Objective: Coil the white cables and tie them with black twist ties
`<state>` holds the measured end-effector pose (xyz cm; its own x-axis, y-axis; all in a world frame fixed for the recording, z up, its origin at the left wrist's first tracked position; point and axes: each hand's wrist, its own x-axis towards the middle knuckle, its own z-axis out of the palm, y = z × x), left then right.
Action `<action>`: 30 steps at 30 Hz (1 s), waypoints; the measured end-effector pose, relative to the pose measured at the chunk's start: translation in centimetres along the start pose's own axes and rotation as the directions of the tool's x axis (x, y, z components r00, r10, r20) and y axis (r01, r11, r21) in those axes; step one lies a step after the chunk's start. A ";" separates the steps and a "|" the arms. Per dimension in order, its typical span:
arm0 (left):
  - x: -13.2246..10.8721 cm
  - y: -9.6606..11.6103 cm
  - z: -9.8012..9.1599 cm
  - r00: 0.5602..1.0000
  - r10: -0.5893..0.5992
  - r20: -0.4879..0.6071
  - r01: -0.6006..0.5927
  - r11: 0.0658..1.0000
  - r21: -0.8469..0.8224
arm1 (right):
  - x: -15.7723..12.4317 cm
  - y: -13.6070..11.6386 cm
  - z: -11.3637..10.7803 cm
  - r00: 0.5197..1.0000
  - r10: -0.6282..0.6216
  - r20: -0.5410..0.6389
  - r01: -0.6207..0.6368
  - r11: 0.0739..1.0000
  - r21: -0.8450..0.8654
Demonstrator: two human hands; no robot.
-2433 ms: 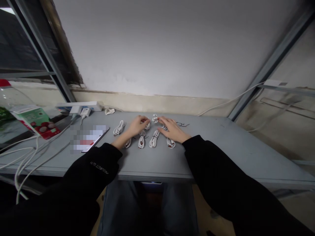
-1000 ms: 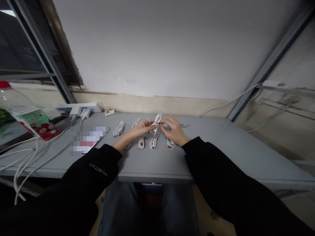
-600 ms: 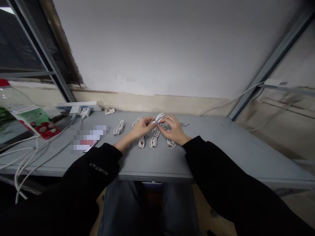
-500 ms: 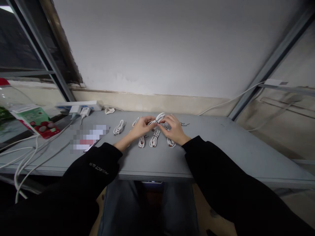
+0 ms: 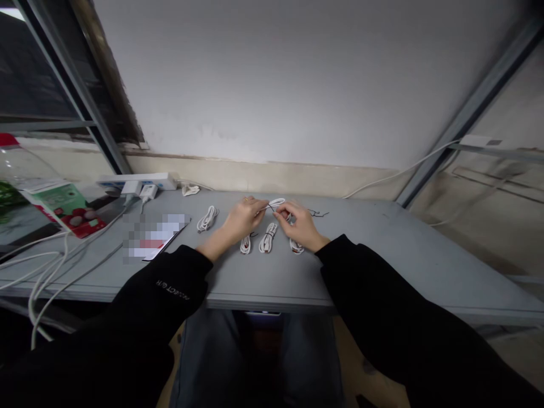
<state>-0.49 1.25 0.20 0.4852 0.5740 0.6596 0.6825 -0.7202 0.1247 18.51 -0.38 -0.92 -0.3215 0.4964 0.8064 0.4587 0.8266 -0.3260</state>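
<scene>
Between my hands is a coiled white cable (image 5: 277, 202) with a thin black twist tie (image 5: 271, 207) around it. My left hand (image 5: 245, 217) is closed on the coil from the left, its fingers partly covering it. The thumb and fingers of my right hand (image 5: 297, 224) pinch the tie's end. Nearer to me on the table lie more white cable bundles: a tied one (image 5: 268, 238) in the middle, a smaller one (image 5: 245, 244) by my left wrist, and another (image 5: 296, 246) partly under my right hand. A further coiled cable (image 5: 208, 219) rests left of my left hand.
Loose black ties (image 5: 318, 213) lie right of my right hand. A pixelated flat item (image 5: 159, 237) is on the left of the grey table (image 5: 382, 255). Behind it stand a power strip (image 5: 148, 181) with plugs, a green and red box (image 5: 70, 209), and trailing white cords (image 5: 36, 277).
The coil between my hands has come down slightly and lies flatter. My left hand has turned over it, and my right fingers have drawn the tie's end a little away.
</scene>
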 end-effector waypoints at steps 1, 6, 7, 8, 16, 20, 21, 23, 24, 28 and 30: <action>0.1 0.0 -0.1 0.999 0.034 0.019 -0.036 0.997 0.071 | 0.0 0.0 0.0 0.998 0.056 0.007 -0.056 0.997 0.044; 0.5 0.3 -0.7 0.992 0.088 0.089 -0.105 0.973 0.208 | 0.3 0.7 -0.2 0.919 0.373 0.131 -0.395 0.872 0.290; 0.5 0.4 -0.8 0.992 0.080 0.093 -0.096 0.978 0.183 | 0.3 0.8 -0.3 0.904 0.396 0.159 -0.427 0.846 0.320; 0.6 0.4 -0.8 0.993 0.067 0.098 -0.081 0.985 0.149 | 0.3 0.9 -0.4 0.896 0.406 0.179 -0.444 0.829 0.340; 0.0 -0.2 -0.1 0.972 -0.232 0.047 0.237 0.952 -0.195 | 1.0 2.1 -1.7 0.882 0.463 0.085 -0.462 0.815 0.350; -0.1 0.0 0.1 0.917 -0.399 0.002 0.366 0.841 -0.399 | 1.5 4.6 -4.2 0.827 0.560 -0.040 -0.510 0.780 0.363; 0.0 0.0 0.2 0.902 -0.431 0.011 0.389 0.802 -0.453 | 1.6 5.4 -4.9 0.813 0.580 -0.057 -0.529 0.776 0.344; 0.2 -0.1 0.3 0.864 -0.501 0.054 0.441 0.700 -0.561 | 1.4 7.0 -6.4 0.790 0.607 -0.088 -0.571 0.781 0.253; 0.3 -0.3 0.3 0.839 -0.538 0.081 0.469 0.640 -0.608 | 1.3 7.6 -7.0 0.782 0.618 -0.083 -0.594 0.779 0.200; 0.6 -0.8 0.5 0.745 -0.641 0.185 0.549 0.431 -0.716 | 0.7 9.2 -9.1 0.661 0.743 0.105 -0.750 0.660 0.050; 0.6 -1.0 0.5 0.725 -0.656 0.212 0.548 0.362 -0.754 | 0.4 9.4 -9.9 0.564 0.774 0.286 -0.814 0.579 0.039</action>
<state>-0.65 2.46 0.10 0.0201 0.9707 0.2393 0.1007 -0.2401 0.9655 30.93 5.00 1.27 -0.0636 0.9961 0.0613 0.4947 0.0848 -0.8649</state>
